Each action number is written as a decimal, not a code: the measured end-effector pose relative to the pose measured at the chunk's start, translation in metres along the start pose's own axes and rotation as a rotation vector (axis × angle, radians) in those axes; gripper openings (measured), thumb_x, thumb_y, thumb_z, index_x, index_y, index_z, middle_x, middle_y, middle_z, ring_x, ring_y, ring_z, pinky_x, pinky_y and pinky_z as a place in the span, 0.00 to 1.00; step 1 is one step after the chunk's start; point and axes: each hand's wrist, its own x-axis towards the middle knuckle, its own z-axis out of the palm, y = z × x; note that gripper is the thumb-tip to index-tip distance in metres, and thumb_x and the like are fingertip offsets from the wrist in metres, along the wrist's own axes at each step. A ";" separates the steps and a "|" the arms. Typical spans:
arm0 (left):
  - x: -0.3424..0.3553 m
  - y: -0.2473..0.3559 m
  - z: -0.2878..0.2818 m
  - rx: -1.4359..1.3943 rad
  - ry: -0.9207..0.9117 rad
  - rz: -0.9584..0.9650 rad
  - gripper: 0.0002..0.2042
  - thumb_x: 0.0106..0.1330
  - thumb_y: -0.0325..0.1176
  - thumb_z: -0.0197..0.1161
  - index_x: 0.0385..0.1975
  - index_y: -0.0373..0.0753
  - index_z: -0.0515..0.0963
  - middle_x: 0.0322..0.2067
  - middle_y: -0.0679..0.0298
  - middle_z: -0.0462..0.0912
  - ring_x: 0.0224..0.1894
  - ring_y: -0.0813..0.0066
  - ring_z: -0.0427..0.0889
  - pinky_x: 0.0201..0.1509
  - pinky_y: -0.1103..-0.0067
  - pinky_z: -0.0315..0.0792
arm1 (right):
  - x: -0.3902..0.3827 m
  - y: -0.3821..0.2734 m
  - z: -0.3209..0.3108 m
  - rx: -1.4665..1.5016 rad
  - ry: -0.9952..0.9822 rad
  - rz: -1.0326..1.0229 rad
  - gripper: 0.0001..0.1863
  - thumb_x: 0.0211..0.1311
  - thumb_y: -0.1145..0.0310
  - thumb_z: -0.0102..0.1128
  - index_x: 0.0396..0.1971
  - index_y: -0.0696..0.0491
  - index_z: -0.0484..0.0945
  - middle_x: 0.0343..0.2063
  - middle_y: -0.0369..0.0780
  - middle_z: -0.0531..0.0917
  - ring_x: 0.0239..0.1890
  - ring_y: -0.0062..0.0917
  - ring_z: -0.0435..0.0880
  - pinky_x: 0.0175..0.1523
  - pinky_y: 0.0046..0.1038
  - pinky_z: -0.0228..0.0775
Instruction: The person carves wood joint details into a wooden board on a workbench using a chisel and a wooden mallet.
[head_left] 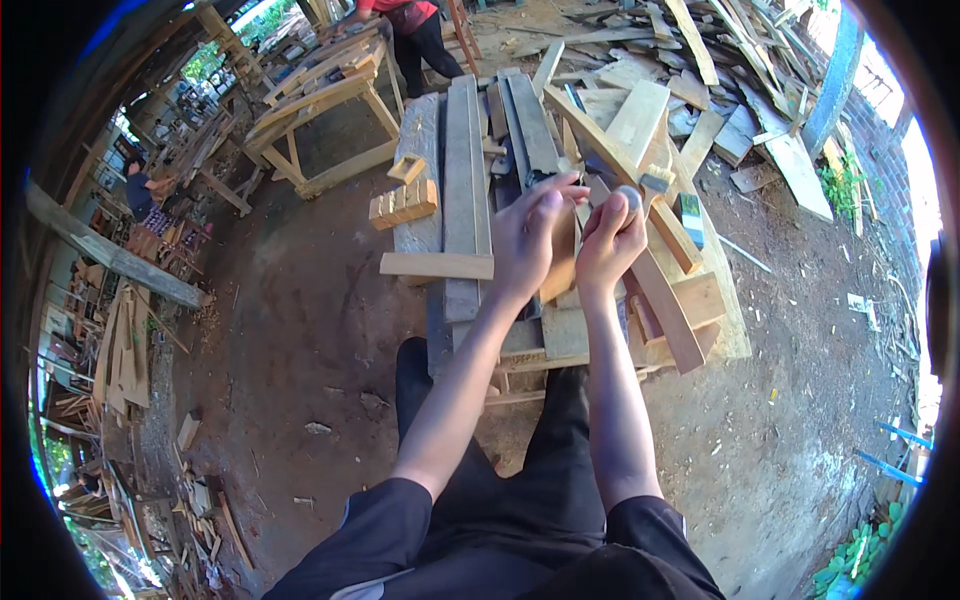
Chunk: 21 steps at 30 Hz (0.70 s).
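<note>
Both arms reach forward over a wooden workbench (565,335). My right hand (610,240) is closed in a fist around an upright handle (631,197) with a rounded greyish end; the rest of it is hidden in the fist. Just beside it, my left hand (528,235) has its fingers curled together, and what they hold, if anything, cannot be made out. A wooden piece (562,255) stands between and below the hands. Close to the right hand, a small block-like head (656,181) lies among the boards.
Long planks (461,170) run along the bench's left half, with a slotted wooden block (403,204) beside them. A short board (437,265) juts out leftward. Scrap boards (790,160) pile up at far right. A person in red (405,15) stands near another bench (320,110).
</note>
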 end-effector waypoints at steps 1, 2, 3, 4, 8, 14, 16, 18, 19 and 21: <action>0.004 0.002 0.002 0.035 -0.001 0.026 0.19 0.78 0.36 0.44 0.54 0.29 0.77 0.42 0.52 0.87 0.43 0.69 0.86 0.54 0.74 0.76 | 0.002 -0.002 -0.005 0.005 -0.014 0.060 0.19 0.75 0.57 0.56 0.30 0.59 0.77 0.17 0.38 0.74 0.20 0.19 0.72 0.27 0.26 0.64; 0.005 0.004 0.003 -0.027 0.013 -0.038 0.19 0.77 0.36 0.43 0.52 0.29 0.77 0.38 0.51 0.87 0.41 0.69 0.86 0.52 0.74 0.77 | 0.007 -0.003 0.000 0.026 0.049 -0.013 0.20 0.76 0.57 0.54 0.29 0.59 0.77 0.16 0.35 0.73 0.19 0.16 0.69 0.25 0.24 0.60; 0.006 0.006 0.005 -0.089 0.026 -0.103 0.19 0.76 0.35 0.43 0.50 0.29 0.78 0.35 0.51 0.87 0.39 0.69 0.86 0.51 0.74 0.77 | 0.008 -0.005 0.000 0.103 0.069 0.027 0.21 0.77 0.55 0.53 0.27 0.57 0.75 0.14 0.32 0.72 0.16 0.14 0.68 0.22 0.21 0.57; 0.008 0.006 0.003 -0.101 0.056 -0.113 0.18 0.75 0.37 0.43 0.47 0.30 0.78 0.29 0.53 0.85 0.34 0.69 0.85 0.46 0.74 0.78 | 0.007 -0.007 -0.002 0.156 0.032 0.064 0.22 0.77 0.54 0.53 0.27 0.56 0.74 0.14 0.32 0.71 0.15 0.13 0.67 0.21 0.20 0.56; 0.022 -0.004 0.001 -0.129 0.101 -0.148 0.18 0.73 0.36 0.43 0.43 0.29 0.78 0.26 0.55 0.82 0.30 0.68 0.83 0.42 0.74 0.77 | 0.016 -0.012 -0.018 0.357 -0.053 0.209 0.23 0.75 0.51 0.52 0.26 0.54 0.74 0.13 0.33 0.71 0.13 0.15 0.68 0.18 0.19 0.57; 0.022 -0.005 0.009 -0.197 0.153 -0.098 0.15 0.74 0.31 0.43 0.39 0.29 0.78 0.23 0.58 0.80 0.26 0.71 0.80 0.37 0.75 0.77 | 0.030 -0.022 -0.036 0.412 -0.060 0.338 0.22 0.71 0.53 0.50 0.24 0.57 0.73 0.15 0.37 0.72 0.15 0.21 0.72 0.20 0.23 0.61; 0.018 -0.004 0.013 -0.186 0.206 -0.053 0.14 0.73 0.29 0.43 0.37 0.29 0.77 0.22 0.57 0.79 0.24 0.71 0.80 0.34 0.75 0.77 | 0.036 -0.034 -0.038 0.500 0.016 0.362 0.23 0.70 0.52 0.49 0.22 0.57 0.72 0.14 0.37 0.71 0.14 0.21 0.70 0.19 0.23 0.60; 0.018 -0.005 0.014 -0.184 0.203 -0.044 0.14 0.73 0.29 0.43 0.37 0.29 0.77 0.22 0.57 0.79 0.24 0.71 0.80 0.33 0.75 0.77 | 0.042 -0.051 -0.039 0.613 0.066 0.349 0.25 0.69 0.50 0.46 0.19 0.55 0.68 0.11 0.37 0.67 0.12 0.22 0.65 0.18 0.25 0.57; 0.017 -0.006 0.015 -0.187 0.210 -0.036 0.14 0.73 0.29 0.43 0.37 0.29 0.77 0.22 0.57 0.79 0.23 0.71 0.79 0.32 0.75 0.77 | 0.043 -0.056 -0.038 0.611 0.078 0.349 0.25 0.69 0.50 0.46 0.19 0.55 0.68 0.11 0.37 0.67 0.12 0.22 0.65 0.18 0.25 0.57; 0.020 -0.006 0.013 -0.190 0.231 -0.041 0.14 0.73 0.29 0.43 0.36 0.29 0.77 0.22 0.57 0.79 0.23 0.71 0.79 0.32 0.75 0.77 | 0.041 -0.063 -0.033 0.604 0.053 0.351 0.25 0.69 0.51 0.46 0.19 0.55 0.69 0.11 0.37 0.67 0.12 0.21 0.65 0.17 0.25 0.56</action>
